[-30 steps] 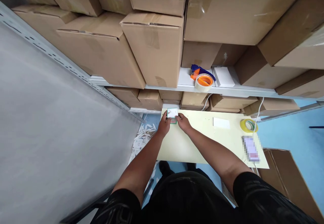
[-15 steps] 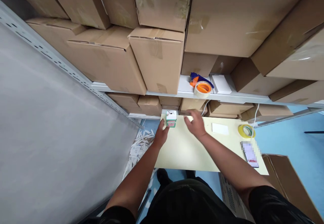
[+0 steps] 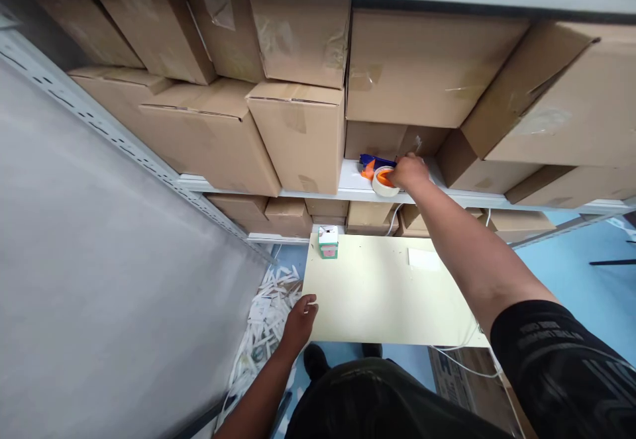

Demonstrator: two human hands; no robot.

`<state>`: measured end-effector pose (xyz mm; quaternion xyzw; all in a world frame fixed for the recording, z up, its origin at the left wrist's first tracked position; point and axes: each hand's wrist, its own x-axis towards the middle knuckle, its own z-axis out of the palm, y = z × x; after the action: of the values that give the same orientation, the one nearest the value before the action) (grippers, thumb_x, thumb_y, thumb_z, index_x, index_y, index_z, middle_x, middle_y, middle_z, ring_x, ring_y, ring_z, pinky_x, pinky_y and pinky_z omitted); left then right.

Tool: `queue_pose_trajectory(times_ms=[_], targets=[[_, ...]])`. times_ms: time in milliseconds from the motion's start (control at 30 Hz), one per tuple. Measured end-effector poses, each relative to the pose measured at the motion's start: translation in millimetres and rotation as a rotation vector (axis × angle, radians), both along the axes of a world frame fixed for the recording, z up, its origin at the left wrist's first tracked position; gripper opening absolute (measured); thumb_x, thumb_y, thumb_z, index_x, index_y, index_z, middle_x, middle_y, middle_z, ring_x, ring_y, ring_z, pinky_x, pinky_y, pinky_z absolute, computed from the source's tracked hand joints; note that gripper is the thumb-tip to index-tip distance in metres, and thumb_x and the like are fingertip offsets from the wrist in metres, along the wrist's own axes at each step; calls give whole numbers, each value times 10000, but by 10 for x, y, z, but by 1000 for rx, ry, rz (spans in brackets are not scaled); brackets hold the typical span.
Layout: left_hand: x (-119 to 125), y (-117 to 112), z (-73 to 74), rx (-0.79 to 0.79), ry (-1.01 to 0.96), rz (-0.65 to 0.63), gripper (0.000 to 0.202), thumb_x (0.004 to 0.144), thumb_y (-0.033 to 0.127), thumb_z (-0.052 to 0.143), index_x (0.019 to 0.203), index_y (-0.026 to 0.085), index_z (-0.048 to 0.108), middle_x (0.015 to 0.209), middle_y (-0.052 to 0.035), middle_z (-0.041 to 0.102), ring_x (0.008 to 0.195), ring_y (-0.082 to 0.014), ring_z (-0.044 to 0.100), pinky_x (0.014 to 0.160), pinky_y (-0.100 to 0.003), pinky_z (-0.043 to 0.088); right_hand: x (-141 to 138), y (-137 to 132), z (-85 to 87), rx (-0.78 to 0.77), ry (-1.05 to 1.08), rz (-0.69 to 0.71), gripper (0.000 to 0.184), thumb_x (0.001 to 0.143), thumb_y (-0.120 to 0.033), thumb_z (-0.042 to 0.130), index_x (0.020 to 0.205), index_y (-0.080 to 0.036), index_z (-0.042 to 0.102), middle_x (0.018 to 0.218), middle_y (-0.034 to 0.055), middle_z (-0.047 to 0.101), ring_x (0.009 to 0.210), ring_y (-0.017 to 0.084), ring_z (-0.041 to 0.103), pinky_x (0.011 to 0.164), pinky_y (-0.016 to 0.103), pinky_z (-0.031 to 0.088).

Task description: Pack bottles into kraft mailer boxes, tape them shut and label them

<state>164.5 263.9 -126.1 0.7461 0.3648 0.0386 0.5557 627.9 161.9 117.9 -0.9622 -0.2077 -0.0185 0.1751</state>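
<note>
On the upper shelf, my right hand [image 3: 411,173] is closed around the handle end of a tape dispenser [image 3: 369,167], blue and orange with a cream roll on it. The hand covers part of the handle. Down at the table's left edge, my left hand [image 3: 301,320] is empty, its fingers loosely bent and apart. A small white and green box [image 3: 328,243] stands at the far left corner of the pale yellow table [image 3: 362,293], beyond my left hand and not touched by it.
Cardboard boxes [image 3: 298,134] crowd the shelves [image 3: 318,195]. A flat white piece [image 3: 423,259] lies on the table, partly behind my right forearm. White scraps [image 3: 268,313] heap on the floor at left beside the wall. A white cable [image 3: 467,366] hangs off the table's front right.
My right hand has moved from above the table up to the tape dispenser on the shelf. My left hand has come away from the small box, back toward me. The view has shifted.
</note>
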Motion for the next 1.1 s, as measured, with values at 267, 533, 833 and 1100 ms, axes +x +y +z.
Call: queue_pose_trajectory(times_ms=[267, 533, 833, 1100], targets=[[-25, -105, 167, 34, -63, -93, 279, 872, 420, 560, 1021, 223, 690, 1050, -69, 752, 950, -233, 707, 869, -371, 556, -452, -500, 68, 35, -66, -19, 271, 834, -367, 684, 948, -128, 743, 898, 132, 743, 863, 250, 664, 752, 326, 471], [-358, 75, 28, 36, 3, -210, 226, 856, 385, 571, 962, 234, 701, 1001, -48, 762, 957, -228, 701, 887, -355, 541, -1836, -1999, -1326, -36, 202, -160, 321, 888, -470, 583, 936, -197, 745, 782, 80, 732, 697, 219, 634, 609, 291, 378], [-521, -56, -64, 69, 86, -271, 167, 849, 325, 595, 939, 239, 706, 983, -46, 764, 950, -233, 705, 860, -339, 525, -2221, -2774, -2642, -270, 411, -307, 286, 923, -359, 502, 948, -163, 709, 938, 146, 740, 834, 247, 695, 625, 293, 392], [-528, -796, -27, 64, 134, -87, 151, 851, 262, 591, 941, 222, 706, 956, -43, 753, 927, -221, 692, 872, -343, 508, -1849, -3255, -2845, -204, 529, -143, 358, 780, -538, 590, 927, -231, 701, 808, 138, 746, 779, 342, 737, 643, 401, 539]])
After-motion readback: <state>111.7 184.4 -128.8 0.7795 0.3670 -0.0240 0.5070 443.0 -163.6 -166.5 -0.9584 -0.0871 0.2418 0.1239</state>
